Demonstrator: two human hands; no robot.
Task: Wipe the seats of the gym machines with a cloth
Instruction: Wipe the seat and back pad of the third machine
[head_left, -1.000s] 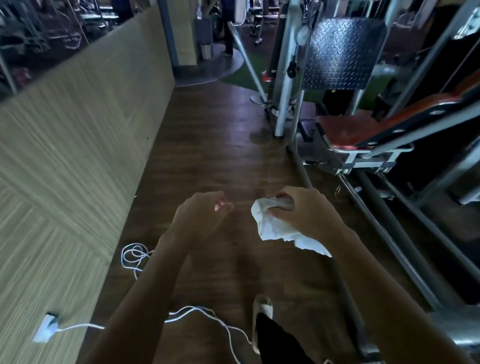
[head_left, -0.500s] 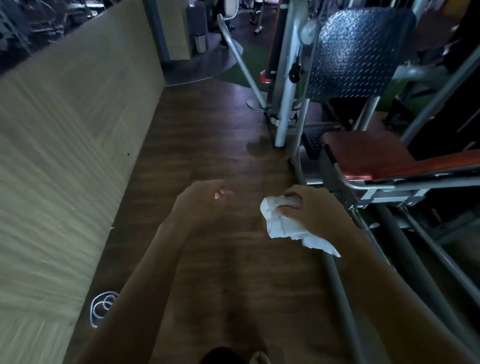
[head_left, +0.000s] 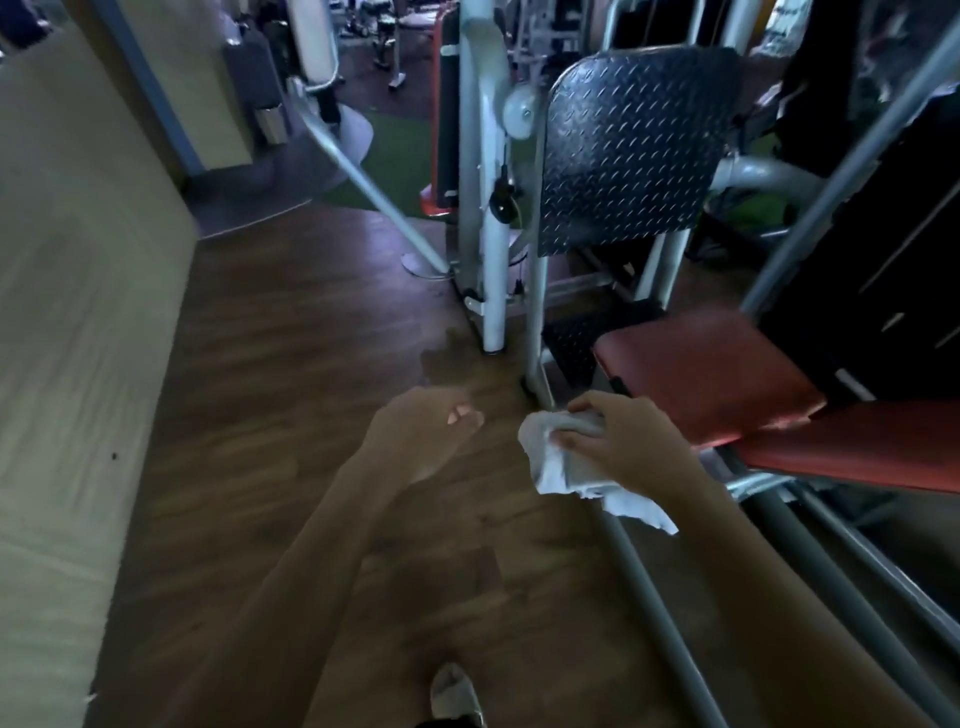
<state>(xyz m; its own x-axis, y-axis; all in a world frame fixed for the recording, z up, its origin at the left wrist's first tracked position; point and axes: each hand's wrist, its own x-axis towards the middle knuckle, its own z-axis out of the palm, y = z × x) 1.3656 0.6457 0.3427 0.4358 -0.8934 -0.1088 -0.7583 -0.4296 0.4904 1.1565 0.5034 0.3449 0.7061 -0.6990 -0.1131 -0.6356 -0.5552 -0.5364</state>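
Right hand (head_left: 618, 441) is gripping the white cloth (head_left: 566, 470): fingers are curling over a bunched wad and a loose tail is hanging down under the wrist. Hand and cloth are hovering just beside the near left corner of the red seat (head_left: 701, 374), apparently not touching the pad yet. Left hand (head_left: 421, 436) is hanging free over the wood floor (head_left: 291, 395), fingers loosely curled, holding nothing. Nothing is showing that this seat's been wiped, so I'm judging the wipe not started.

Risks from here:
- The hanging tail is dangling close to the grey rail (head_left: 654, 613) under the seat and could be catching on the frame as the hand goes in.
- The cloth is wadded tight, so it's offering only a small contact patch and could be skipping the seat's far edge, where the dark frame is crowding in.
- Knuckles could be knocking the metal bracket along the seat's near edge.
- A dark patch is sitting on the floor by the white post (head_left: 493, 291). Wet or shadow, I cannot tell; if wet, the foot (head_left: 454, 691) is risking a slip.
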